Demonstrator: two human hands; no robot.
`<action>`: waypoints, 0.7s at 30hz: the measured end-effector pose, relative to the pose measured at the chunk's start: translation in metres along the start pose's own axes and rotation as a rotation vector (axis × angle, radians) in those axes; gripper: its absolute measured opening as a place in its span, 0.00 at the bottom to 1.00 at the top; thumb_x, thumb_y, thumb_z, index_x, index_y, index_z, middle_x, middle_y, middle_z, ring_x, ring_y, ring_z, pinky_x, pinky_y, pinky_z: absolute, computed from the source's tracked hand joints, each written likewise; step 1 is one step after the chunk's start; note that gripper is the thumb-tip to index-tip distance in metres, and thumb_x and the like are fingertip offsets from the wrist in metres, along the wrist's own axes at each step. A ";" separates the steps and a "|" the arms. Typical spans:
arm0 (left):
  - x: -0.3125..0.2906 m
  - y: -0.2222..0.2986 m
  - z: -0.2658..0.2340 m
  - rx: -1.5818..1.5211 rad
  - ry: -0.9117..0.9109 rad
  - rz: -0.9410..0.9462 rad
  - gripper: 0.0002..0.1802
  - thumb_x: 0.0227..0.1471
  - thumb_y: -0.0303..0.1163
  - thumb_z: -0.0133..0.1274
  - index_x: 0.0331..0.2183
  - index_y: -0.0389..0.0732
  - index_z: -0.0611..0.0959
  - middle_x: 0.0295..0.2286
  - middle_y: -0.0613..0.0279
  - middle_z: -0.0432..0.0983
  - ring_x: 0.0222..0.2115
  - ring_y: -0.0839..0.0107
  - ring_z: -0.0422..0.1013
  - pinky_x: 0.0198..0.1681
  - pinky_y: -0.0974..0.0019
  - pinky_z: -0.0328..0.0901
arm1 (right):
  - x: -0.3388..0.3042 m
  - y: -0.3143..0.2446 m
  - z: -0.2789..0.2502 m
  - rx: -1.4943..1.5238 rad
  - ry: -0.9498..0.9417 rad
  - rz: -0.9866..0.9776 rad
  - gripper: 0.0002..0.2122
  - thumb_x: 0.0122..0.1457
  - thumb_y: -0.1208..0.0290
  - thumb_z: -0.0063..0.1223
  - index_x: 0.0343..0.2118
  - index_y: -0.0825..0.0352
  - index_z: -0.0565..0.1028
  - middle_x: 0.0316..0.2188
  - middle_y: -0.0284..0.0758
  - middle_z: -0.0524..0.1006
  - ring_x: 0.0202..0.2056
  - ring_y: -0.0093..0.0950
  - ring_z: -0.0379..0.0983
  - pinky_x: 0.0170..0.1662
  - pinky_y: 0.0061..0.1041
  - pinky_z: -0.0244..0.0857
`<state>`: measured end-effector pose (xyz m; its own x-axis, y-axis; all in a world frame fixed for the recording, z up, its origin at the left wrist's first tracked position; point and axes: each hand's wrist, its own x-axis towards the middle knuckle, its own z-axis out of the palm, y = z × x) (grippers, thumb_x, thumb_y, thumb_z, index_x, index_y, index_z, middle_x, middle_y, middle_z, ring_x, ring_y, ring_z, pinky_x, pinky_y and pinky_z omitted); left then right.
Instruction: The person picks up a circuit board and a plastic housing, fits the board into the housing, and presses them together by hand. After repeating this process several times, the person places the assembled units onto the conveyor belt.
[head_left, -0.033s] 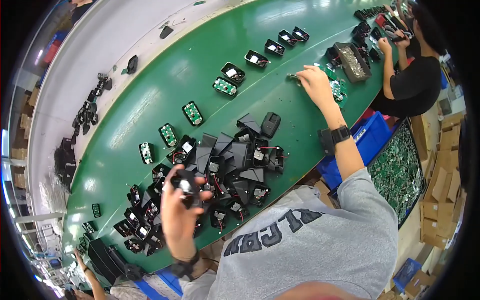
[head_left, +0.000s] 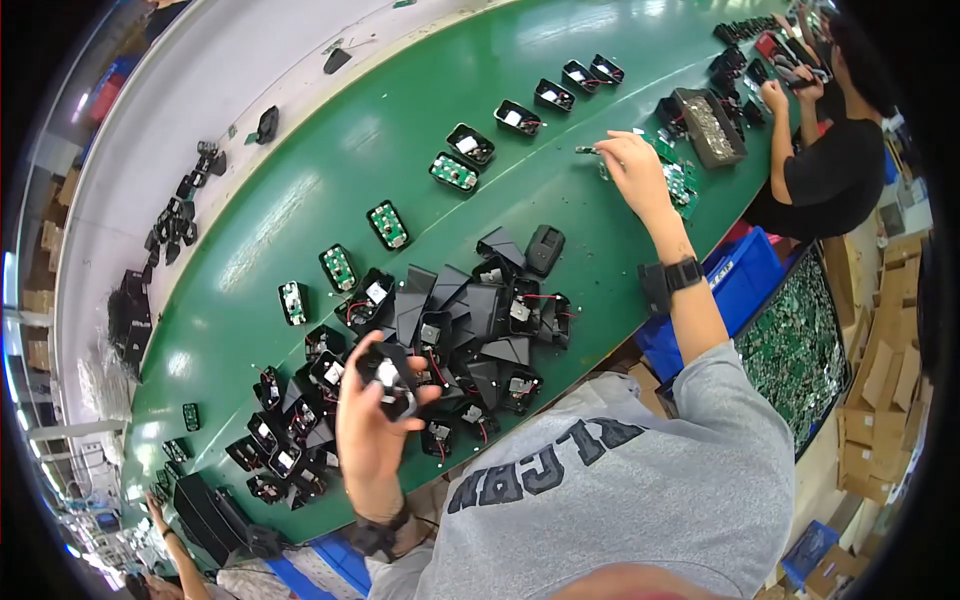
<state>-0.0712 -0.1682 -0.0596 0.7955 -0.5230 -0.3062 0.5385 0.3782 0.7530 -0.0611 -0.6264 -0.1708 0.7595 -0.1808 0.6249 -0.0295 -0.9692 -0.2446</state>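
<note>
My left hand (head_left: 368, 440) grips a black plastic housing (head_left: 395, 374) with fingers around its sides, raised above the pile; something white or shiny shows inside it. Below lies a heap of black housings (head_left: 410, 310), several with red wires and metal parts. My right hand (head_left: 634, 172) is stretched out over the green table, thumb and fingers pinching a small thin part (head_left: 588, 150) whose kind I cannot make out. Close beside that hand are loose green circuit boards (head_left: 680, 185). A closed black case (head_left: 543, 248) lies between the heap and my right forearm.
A row of open housings (head_left: 517, 118), some with green boards (head_left: 388, 225), runs along the green table (head_left: 250, 250). A grey bin of small parts (head_left: 709, 128) stands near a co-worker (head_left: 830, 170). Blue crate (head_left: 735, 275) and a tray of boards (head_left: 795, 345) sit beside the table.
My left hand has shifted slightly right and down, turning the housing so its inside shows more. My right hand stays nearly in place with the small part.
</note>
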 end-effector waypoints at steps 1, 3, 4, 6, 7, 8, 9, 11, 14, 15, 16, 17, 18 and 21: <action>-0.002 -0.009 0.001 0.042 0.031 -0.006 0.33 0.52 0.30 0.47 0.59 0.40 0.58 0.42 0.42 0.72 0.34 0.54 0.77 0.25 0.68 0.77 | 0.002 -0.009 -0.004 0.141 0.065 0.061 0.10 0.53 0.72 0.55 0.38 0.66 0.78 0.34 0.36 0.79 0.42 0.36 0.74 0.42 0.29 0.68; -0.006 -0.022 0.003 0.147 0.128 0.082 0.33 0.53 0.29 0.46 0.59 0.39 0.56 0.43 0.42 0.71 0.35 0.54 0.77 0.24 0.69 0.76 | 0.014 -0.060 -0.034 0.465 -0.076 0.335 0.08 0.55 0.73 0.54 0.37 0.67 0.78 0.32 0.34 0.79 0.37 0.29 0.76 0.37 0.23 0.68; -0.006 -0.024 0.004 0.223 0.162 0.116 0.32 0.54 0.28 0.45 0.59 0.39 0.57 0.43 0.45 0.72 0.34 0.55 0.77 0.24 0.70 0.76 | 0.015 -0.078 -0.045 0.772 -0.232 0.529 0.09 0.54 0.75 0.55 0.38 0.69 0.78 0.31 0.33 0.78 0.35 0.25 0.75 0.35 0.20 0.67; -0.002 -0.029 0.003 0.273 0.207 0.142 0.31 0.55 0.27 0.44 0.60 0.41 0.57 0.44 0.48 0.72 0.34 0.57 0.77 0.25 0.71 0.75 | 0.009 -0.108 -0.062 1.085 -0.413 0.735 0.10 0.54 0.76 0.55 0.39 0.71 0.78 0.30 0.32 0.77 0.33 0.21 0.74 0.33 0.16 0.65; 0.000 -0.031 0.002 0.270 0.222 0.154 0.31 0.55 0.27 0.44 0.60 0.41 0.57 0.44 0.48 0.72 0.34 0.58 0.77 0.25 0.71 0.75 | 0.006 -0.120 -0.064 1.104 -0.487 0.741 0.11 0.53 0.77 0.55 0.40 0.71 0.77 0.29 0.32 0.77 0.30 0.19 0.73 0.31 0.15 0.64; 0.003 -0.030 0.004 0.245 0.197 0.154 0.31 0.55 0.26 0.44 0.60 0.42 0.57 0.44 0.49 0.72 0.34 0.58 0.77 0.26 0.69 0.76 | 0.002 -0.130 -0.065 1.123 -0.560 0.748 0.12 0.52 0.78 0.55 0.41 0.72 0.77 0.29 0.31 0.77 0.27 0.17 0.72 0.29 0.14 0.64; 0.006 -0.027 0.007 0.233 0.176 0.128 0.33 0.55 0.26 0.44 0.60 0.42 0.56 0.46 0.49 0.71 0.36 0.57 0.77 0.28 0.68 0.76 | -0.001 -0.139 -0.064 1.139 -0.585 0.749 0.12 0.52 0.78 0.55 0.41 0.72 0.77 0.29 0.31 0.77 0.27 0.17 0.72 0.29 0.14 0.64; 0.016 -0.027 0.018 0.204 0.103 0.131 0.34 0.54 0.25 0.44 0.61 0.42 0.54 0.48 0.49 0.69 0.38 0.57 0.76 0.30 0.67 0.76 | -0.010 -0.158 -0.063 1.257 -0.549 0.656 0.14 0.51 0.80 0.55 0.43 0.71 0.76 0.27 0.30 0.77 0.23 0.16 0.71 0.27 0.13 0.64; 0.022 -0.031 0.029 0.251 0.036 0.088 0.35 0.54 0.24 0.45 0.61 0.42 0.53 0.49 0.50 0.67 0.40 0.59 0.75 0.33 0.68 0.75 | -0.017 -0.181 -0.073 1.381 -0.558 0.691 0.15 0.50 0.81 0.55 0.42 0.72 0.75 0.26 0.31 0.77 0.23 0.17 0.72 0.26 0.14 0.64; 0.024 -0.031 0.033 0.277 0.019 0.099 0.35 0.54 0.23 0.45 0.62 0.43 0.53 0.49 0.51 0.67 0.40 0.60 0.75 0.33 0.68 0.75 | -0.016 -0.186 -0.077 1.364 -0.591 0.677 0.14 0.49 0.81 0.55 0.42 0.72 0.75 0.25 0.32 0.77 0.23 0.17 0.72 0.26 0.14 0.64; 0.025 -0.031 0.037 0.268 -0.003 0.080 0.35 0.54 0.23 0.46 0.61 0.43 0.54 0.48 0.53 0.67 0.41 0.62 0.74 0.34 0.68 0.75 | -0.014 -0.188 -0.078 1.364 -0.612 0.719 0.13 0.49 0.82 0.56 0.40 0.73 0.75 0.26 0.34 0.77 0.24 0.19 0.73 0.27 0.15 0.66; 0.026 -0.031 0.039 0.258 -0.026 0.062 0.35 0.54 0.23 0.46 0.61 0.43 0.54 0.48 0.54 0.67 0.42 0.64 0.73 0.35 0.68 0.75 | -0.017 -0.191 -0.076 1.370 -0.623 0.721 0.13 0.49 0.82 0.56 0.40 0.73 0.75 0.26 0.34 0.77 0.24 0.19 0.73 0.27 0.15 0.66; 0.028 -0.036 0.038 0.261 -0.013 0.068 0.35 0.54 0.22 0.46 0.61 0.43 0.54 0.48 0.55 0.66 0.44 0.67 0.71 0.36 0.66 0.75 | -0.019 -0.195 -0.075 1.405 -0.616 0.724 0.13 0.49 0.81 0.56 0.40 0.74 0.75 0.26 0.34 0.77 0.24 0.19 0.73 0.27 0.16 0.67; 0.030 -0.039 0.038 0.268 0.015 0.069 0.35 0.54 0.22 0.47 0.61 0.43 0.55 0.48 0.56 0.65 0.45 0.68 0.69 0.36 0.66 0.75 | -0.023 -0.195 -0.073 1.437 -0.610 0.674 0.12 0.50 0.81 0.57 0.39 0.74 0.75 0.26 0.36 0.77 0.24 0.21 0.74 0.27 0.18 0.69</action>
<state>-0.0790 -0.2278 -0.0757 0.8329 -0.4906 -0.2561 0.3917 0.1958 0.8990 -0.1202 -0.4460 -0.0831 0.9899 -0.0488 -0.1332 -0.1186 0.2309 -0.9657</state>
